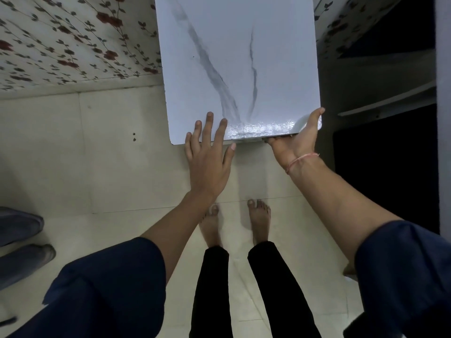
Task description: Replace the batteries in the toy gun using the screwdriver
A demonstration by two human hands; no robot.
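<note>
Marble-patterned surface, bare, is steadied for positioning: left hand lies open at 7 o'clock; right hand grips its 5 o'clock corner.

One marble-patterned tabletop, two hands, two bare feet.

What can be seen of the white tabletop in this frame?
The tabletop is a white slab with grey marble-like veins, rounded near corners and a glossy, finely textured sheen along its near edge. It looks level above a pale tiled floor. Nothing lies on its visible surface. The left hand rests spread over its near edge; the right hand cups its near right corner, thumb on top.
</note>
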